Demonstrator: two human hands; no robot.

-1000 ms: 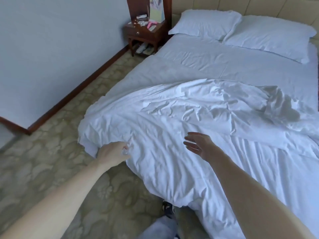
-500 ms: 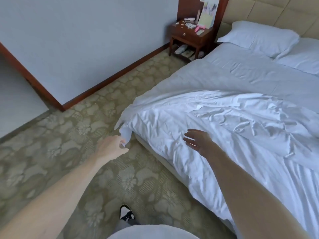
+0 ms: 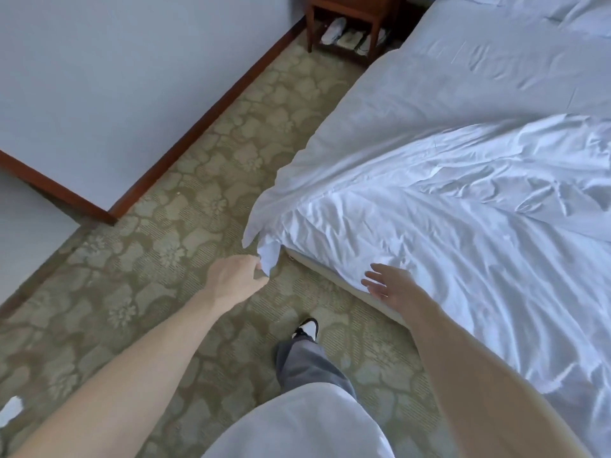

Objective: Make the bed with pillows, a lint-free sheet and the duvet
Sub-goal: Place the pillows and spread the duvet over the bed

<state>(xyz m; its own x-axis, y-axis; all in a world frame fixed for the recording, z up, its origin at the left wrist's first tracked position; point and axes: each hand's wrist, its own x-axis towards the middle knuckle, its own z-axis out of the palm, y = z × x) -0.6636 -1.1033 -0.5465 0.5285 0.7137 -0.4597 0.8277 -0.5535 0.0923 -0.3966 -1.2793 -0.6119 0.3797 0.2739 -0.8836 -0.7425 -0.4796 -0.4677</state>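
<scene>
The white duvet (image 3: 446, 219) lies crumpled over the lower half of the bed, its corner hanging off the left foot corner. My left hand (image 3: 236, 280) pinches that hanging corner out over the carpet. My right hand (image 3: 388, 284) hovers with fingers spread at the duvet's foot edge, just above the exposed mattress rim (image 3: 330, 272). The pale sheet (image 3: 479, 77) covers the upper part of the bed. Two white pillows (image 3: 562, 11) show only partly at the top right edge.
A wooden nightstand (image 3: 344, 11) with slippers (image 3: 347, 36) under it stands by the head of the bed. A white wall with a dark wooden skirting board (image 3: 205, 127) runs along the left. Patterned carpet (image 3: 165, 242) fills the gap. My leg and shoe (image 3: 305, 328) are near the bed's foot.
My left hand has pulled the duvet corner out to the left past the bed's corner. I have stepped leftward; the view swung down and the pillows slid nearly out of frame.
</scene>
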